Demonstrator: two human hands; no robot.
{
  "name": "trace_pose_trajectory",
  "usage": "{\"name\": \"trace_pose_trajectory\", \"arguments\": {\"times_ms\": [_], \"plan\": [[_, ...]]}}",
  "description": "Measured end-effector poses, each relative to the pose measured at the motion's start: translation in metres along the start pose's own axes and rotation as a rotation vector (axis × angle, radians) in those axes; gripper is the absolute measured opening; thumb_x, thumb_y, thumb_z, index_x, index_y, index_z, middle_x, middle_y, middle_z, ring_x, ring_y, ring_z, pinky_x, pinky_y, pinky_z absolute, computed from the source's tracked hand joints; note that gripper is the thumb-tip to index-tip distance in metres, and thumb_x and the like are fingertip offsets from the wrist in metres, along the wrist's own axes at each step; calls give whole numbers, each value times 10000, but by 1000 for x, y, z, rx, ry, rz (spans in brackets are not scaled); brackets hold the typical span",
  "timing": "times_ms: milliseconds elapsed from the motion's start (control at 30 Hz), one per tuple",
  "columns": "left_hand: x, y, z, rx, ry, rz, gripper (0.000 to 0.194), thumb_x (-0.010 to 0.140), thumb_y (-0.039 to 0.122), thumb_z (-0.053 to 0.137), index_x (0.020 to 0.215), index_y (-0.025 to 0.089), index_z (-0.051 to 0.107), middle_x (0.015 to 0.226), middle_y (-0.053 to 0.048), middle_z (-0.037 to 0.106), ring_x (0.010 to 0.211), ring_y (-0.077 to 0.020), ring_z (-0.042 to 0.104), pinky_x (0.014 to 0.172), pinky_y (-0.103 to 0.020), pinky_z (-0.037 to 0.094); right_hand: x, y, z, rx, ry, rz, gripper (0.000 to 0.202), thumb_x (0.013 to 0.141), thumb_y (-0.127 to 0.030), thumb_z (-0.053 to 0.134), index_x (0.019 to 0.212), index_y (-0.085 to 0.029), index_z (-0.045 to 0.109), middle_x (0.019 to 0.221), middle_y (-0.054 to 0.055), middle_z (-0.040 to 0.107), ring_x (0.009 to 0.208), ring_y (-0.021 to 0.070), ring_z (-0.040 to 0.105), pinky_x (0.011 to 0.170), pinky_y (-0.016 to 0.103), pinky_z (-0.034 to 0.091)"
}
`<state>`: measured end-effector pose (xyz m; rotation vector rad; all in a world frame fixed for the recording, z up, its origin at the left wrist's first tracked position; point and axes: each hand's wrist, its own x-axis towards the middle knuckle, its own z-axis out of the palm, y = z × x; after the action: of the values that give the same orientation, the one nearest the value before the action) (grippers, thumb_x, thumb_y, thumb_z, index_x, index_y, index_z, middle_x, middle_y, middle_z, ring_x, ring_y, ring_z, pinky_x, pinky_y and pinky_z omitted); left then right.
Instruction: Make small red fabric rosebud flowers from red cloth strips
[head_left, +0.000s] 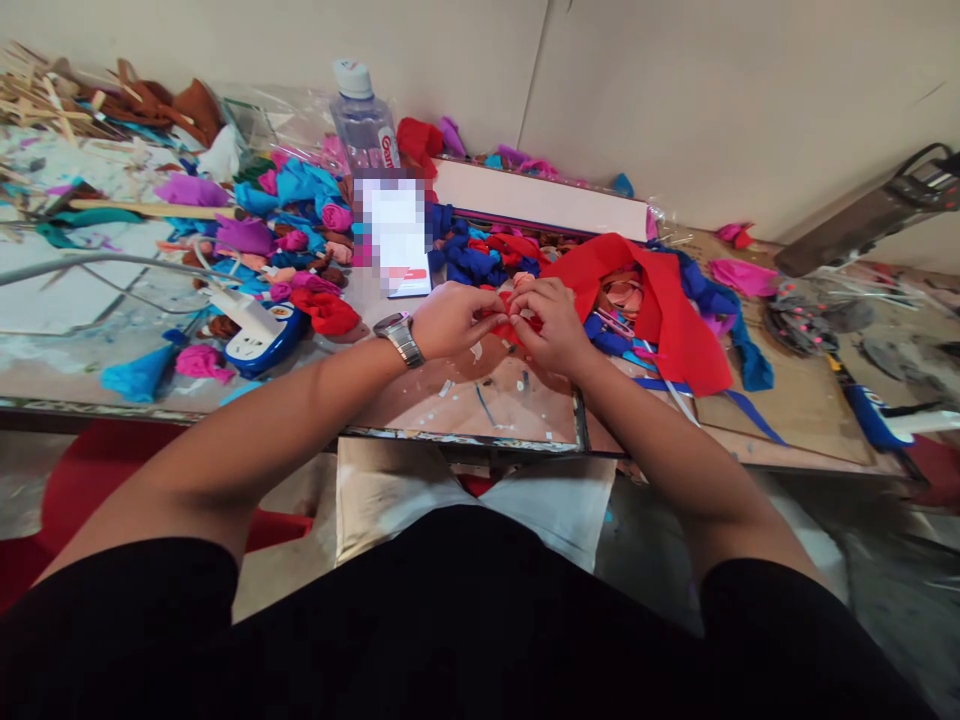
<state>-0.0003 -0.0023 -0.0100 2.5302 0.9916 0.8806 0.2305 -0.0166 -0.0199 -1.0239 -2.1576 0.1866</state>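
Observation:
Both hands meet over the front of the table. My left hand [456, 318], with a metal watch [401, 340] on its wrist, is closed in a pinch on a small red crepe-paper piece [507, 300]. Against it, from the other side, my right hand [551, 322] pinches the same red piece, its fingers bent. Most of that piece is hidden by the fingers. A long red strip [679, 330] of the same look lies in a curve right beside my right hand. Behind the hands are crumpled blue pieces [472, 258].
A phone [409, 283] leans in front of a clear bottle [364, 125]. To the left are a blue and white power socket [266, 335] with a cable and many coloured twists. Wooden sticks [56, 105] pile up far left. A grey cylindrical device [840, 225] stands tilted at right.

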Motion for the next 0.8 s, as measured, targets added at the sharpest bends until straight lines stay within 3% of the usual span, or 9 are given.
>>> {"name": "trace_pose_trajectory", "arguments": {"times_ms": [333, 667, 800], "plan": [[1, 4, -1, -70, -28, -48, 277, 984, 408, 646, 908, 199, 811, 760, -27, 757, 632, -139, 601, 670, -286, 394, 0, -3, -2, -46, -54, 5, 174, 1046, -345, 546, 972, -247, 670, 1201, 102, 759, 1202, 309, 599, 1015, 497, 414], [1, 3, -3, -107, -26, -99, 297, 947, 428, 646, 883, 181, 797, 775, -30, 770, 656, -138, 643, 681, -284, 421, 0, 1, -3, -14, -11, -14, 130, 1009, -327, 612, 976, -243, 705, 1147, 93, 776, 1174, 311, 612, 1007, 498, 420], [2, 5, -4, -216, -39, -155, 272, 916, 412, 676, 827, 178, 781, 722, -23, 744, 627, -138, 611, 674, -291, 424, 1, -1, -4, -37, -5, 2, 137, 1018, -314, 579, 983, -244, 692, 1150, 100, 770, 1190, 318, 612, 1002, 500, 420]]}}
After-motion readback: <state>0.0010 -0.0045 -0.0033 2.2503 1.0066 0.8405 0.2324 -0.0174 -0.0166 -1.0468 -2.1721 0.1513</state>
